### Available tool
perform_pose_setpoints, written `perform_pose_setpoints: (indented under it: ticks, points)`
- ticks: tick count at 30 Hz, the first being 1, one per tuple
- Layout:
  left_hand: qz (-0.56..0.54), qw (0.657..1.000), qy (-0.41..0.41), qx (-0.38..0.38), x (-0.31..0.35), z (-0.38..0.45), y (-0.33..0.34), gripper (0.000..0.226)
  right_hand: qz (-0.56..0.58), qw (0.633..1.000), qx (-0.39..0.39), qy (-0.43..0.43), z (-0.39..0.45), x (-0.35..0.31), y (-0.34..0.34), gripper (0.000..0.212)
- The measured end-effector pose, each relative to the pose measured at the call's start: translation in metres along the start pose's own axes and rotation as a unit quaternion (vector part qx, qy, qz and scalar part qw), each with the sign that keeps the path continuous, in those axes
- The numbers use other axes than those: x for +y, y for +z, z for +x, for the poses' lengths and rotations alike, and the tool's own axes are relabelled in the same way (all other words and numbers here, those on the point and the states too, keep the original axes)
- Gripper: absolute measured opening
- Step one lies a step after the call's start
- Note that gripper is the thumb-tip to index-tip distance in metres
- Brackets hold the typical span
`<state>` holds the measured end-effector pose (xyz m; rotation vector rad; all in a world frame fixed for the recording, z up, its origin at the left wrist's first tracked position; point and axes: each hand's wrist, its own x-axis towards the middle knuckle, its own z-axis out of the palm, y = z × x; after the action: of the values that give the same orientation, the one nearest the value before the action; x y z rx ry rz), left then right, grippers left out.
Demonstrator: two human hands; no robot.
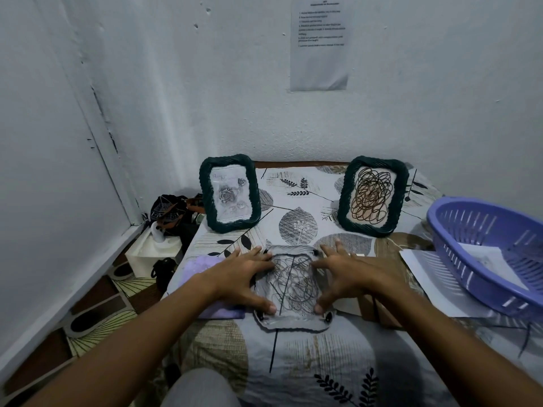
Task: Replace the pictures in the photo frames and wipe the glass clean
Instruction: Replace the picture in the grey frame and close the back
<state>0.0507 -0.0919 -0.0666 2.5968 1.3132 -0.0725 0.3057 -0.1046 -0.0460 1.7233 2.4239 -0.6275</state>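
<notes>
A photo frame lies face down at the near middle of the cloth-covered table, its long axis running near to far, with a scribble picture showing in its opened back. The left hand presses its left edge with fingers spread and straight, thumb at the near corner; the right hand does likewise on the right edge. A purple cloth lies under the left wrist. Farther back stand two upright green frames: the left frame with a rose drawing, the right frame with a scribble. At the right a purple basket rests on papers.
</notes>
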Motion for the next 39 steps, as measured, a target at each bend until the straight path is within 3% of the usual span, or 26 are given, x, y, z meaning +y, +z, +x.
perform_pose_setpoints:
  ticks: [2,7,18,22,29,34,39]
  points:
    - [-0.003,1.0,0.0,0.001,-0.001,0.0,0.001,0.102,0.003,1.0,0.015,0.006,-0.001,0.001,0.0,0.081]
    - [-0.005,1.0,-0.003,0.004,-0.001,-0.001,0.001,0.102,0.014,0.999,0.047,0.012,-0.003,0.003,0.002,0.062]
    - [0.001,1.0,-0.002,0.006,-0.003,-0.001,0.005,0.104,0.021,0.999,0.037,0.012,-0.008,0.0,-0.001,0.074]
    - [0.005,1.0,0.0,0.008,-0.004,-0.001,0.006,0.106,0.005,0.998,0.06,0.011,-0.008,-0.001,-0.004,0.049]
    - [0.002,1.0,0.002,0.01,-0.007,0.0,0.008,0.11,0.009,0.999,0.045,-0.005,-0.008,0.001,0.0,0.036]
    - [-0.008,1.0,0.0,0.001,-0.007,-0.001,0.008,0.114,0.02,0.999,0.044,-0.005,-0.009,0.004,0.002,0.038]
    - [-0.002,1.0,-0.007,0.006,-0.003,-0.001,0.005,0.101,0.012,0.999,0.037,-0.003,-0.013,0.002,0.005,0.064]
